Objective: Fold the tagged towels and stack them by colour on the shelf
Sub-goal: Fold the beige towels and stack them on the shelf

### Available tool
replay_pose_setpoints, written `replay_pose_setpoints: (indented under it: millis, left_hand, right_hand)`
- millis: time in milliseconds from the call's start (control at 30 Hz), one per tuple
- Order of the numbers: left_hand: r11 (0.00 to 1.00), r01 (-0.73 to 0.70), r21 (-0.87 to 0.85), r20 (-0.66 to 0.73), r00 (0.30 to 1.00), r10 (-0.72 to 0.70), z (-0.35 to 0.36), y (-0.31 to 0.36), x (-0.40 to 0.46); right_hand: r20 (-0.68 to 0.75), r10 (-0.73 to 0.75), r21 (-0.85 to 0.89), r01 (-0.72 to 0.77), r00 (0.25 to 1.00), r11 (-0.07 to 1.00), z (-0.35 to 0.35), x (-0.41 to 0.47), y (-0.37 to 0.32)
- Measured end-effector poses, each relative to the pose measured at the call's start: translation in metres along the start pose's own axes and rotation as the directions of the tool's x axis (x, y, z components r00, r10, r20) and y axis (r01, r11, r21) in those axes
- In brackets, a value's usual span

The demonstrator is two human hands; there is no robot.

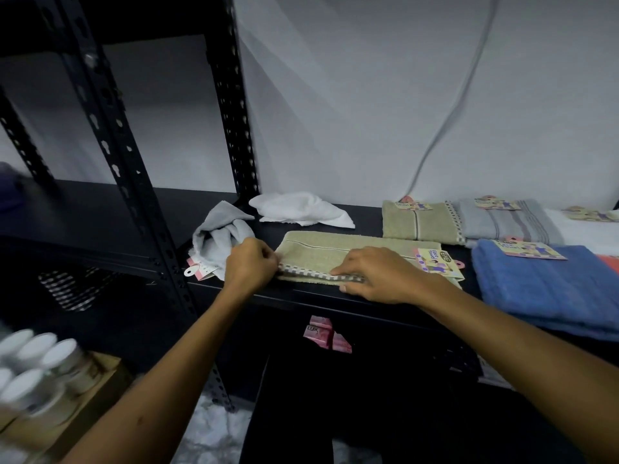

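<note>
**Beige towel mid-fold at shelf edge**

Beige towel lies flat at the front edge of the black shelf, card tag at its right end. Left hand pinches the towel's left checkered corner, fingers curled. Right hand presses flat on the checkered hem, fingers straight. Crumpled grey towel just left; crumpled white towel behind. Folded blue towel at right.
</note>
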State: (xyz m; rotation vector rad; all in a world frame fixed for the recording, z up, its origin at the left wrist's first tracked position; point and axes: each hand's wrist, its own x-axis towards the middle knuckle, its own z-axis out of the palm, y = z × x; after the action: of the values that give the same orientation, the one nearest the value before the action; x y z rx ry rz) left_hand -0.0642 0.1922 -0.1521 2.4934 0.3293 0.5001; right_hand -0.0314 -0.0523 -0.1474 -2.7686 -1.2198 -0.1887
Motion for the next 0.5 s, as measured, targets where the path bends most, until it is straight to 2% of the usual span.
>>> replay_pose_setpoints:
  millis: [233, 400, 433, 500]
  left_hand:
    - [0.997, -0.054, 0.062, 0.037, 0.998, 0.052, 0.007, -0.011, 0.003]
    - [0.999, -0.043, 0.026, 0.063, 0.997, 0.041, 0.004, -0.02, -0.001]
    - [0.999, -0.045, 0.008, 0.061, 0.997, 0.044, 0.003, -0.019, -0.002]
    - [0.998, -0.07, -0.008, 0.0, 0.998, 0.07, 0.002, -0.015, -0.003]
  right_hand:
    - [0.007, -0.043, -0.024, 0.043, 0.999, 0.999, 0.001, -0.005, 0.008]
    - [0.008, -0.017, -0.029, 0.017, 1.0, 0.999, 0.004, -0.007, 0.007]
    - [0.027, -0.001, 0.024, 0.0, 1.0, 1.0, 0.002, -0.008, 0.007]
    - [0.041, 0.048, 0.302, -0.058, 0.998, 0.951, -0.005, -0.01, 0.01]
